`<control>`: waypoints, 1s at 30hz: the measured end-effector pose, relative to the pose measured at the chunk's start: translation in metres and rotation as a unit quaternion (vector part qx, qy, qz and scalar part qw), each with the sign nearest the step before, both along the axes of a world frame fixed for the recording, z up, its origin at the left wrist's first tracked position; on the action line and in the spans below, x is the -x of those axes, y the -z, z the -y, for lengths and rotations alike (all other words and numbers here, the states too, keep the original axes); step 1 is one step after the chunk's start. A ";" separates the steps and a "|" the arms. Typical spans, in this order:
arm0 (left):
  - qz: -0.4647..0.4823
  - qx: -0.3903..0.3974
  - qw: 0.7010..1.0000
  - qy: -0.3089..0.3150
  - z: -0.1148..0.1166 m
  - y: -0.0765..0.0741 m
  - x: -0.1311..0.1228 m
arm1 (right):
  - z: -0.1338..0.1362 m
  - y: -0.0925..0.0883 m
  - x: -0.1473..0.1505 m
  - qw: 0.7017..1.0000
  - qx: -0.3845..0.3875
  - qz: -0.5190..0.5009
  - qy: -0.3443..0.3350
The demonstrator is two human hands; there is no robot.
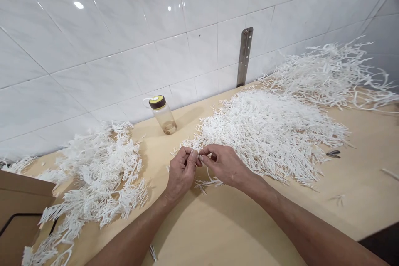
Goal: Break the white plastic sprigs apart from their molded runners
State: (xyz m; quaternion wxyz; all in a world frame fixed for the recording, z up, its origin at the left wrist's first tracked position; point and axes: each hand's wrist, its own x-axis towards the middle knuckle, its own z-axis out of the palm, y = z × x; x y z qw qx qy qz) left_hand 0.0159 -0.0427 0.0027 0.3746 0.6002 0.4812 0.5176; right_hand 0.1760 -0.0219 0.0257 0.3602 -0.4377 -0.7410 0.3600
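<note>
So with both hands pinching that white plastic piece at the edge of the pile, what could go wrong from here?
1. The left hand and right hand pinch one thin white plastic branched piece; its prongs might snap or tangle with the middle heap of white plastic pieces.
2. The clear bottle with a yellow-and-brown lid stands close behind; a stray elbow or pulled strand could tip it.

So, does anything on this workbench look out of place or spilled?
Nothing looks spilled or damaged. The white plastic pieces lie in loose heaps: one at the left, one in the middle. Both hands, left hand and right hand, pinch one piece. Only the bottle leans slightly.
</note>
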 end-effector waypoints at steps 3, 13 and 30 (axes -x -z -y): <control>0.008 0.002 1.000 0.009 0.000 -0.001 0.000 | 0.001 0.000 0.000 1.000 -0.003 -0.005 -0.007; -0.097 -0.004 0.995 -0.003 -0.002 0.000 0.006 | -0.002 0.002 0.000 0.998 -0.045 0.041 0.026; -0.313 -0.092 0.945 -0.038 -0.004 -0.002 0.008 | -0.002 0.008 0.001 0.971 -0.150 0.188 0.008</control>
